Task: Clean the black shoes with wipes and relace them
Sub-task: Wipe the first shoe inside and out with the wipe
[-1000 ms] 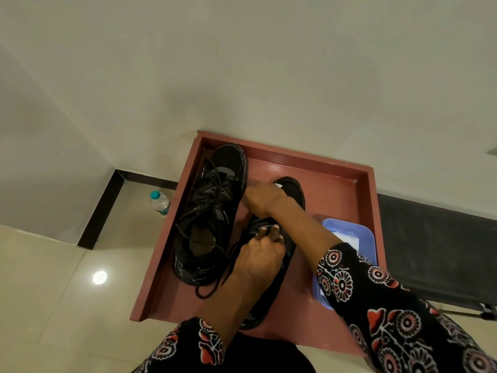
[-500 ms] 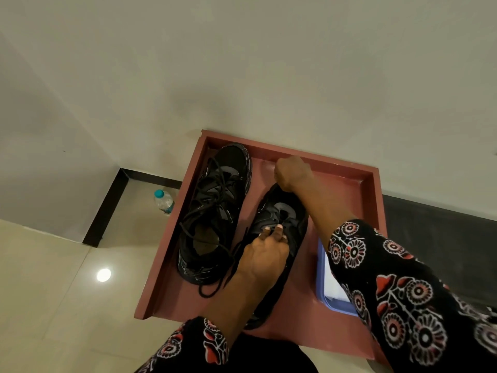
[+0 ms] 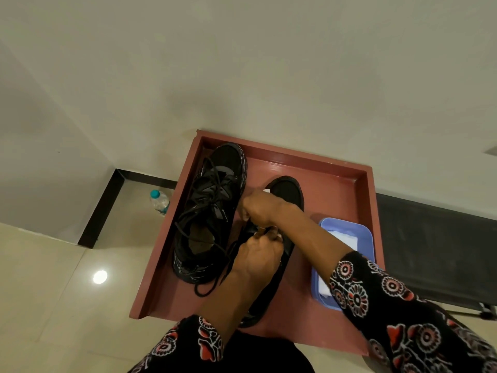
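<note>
Head view: two hands work at a black shoe on a red tray.

From the left: a water bottle [image 3: 159, 201] on the floor, a laced shoe [image 3: 212, 211], then the second shoe [image 3: 286, 189] mid-tray [image 3: 336, 184]. Left hand [image 3: 258, 255] and right hand [image 3: 259, 208] both curl tight over its lace area; a blue tub [image 3: 363, 232] sits rightmost.

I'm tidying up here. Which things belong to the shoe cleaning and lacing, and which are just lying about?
In use: right shoe, held by left hand and right hand; left shoe; blue tub of wipes; red tray.
Lying about: water bottle on the floor.
</note>
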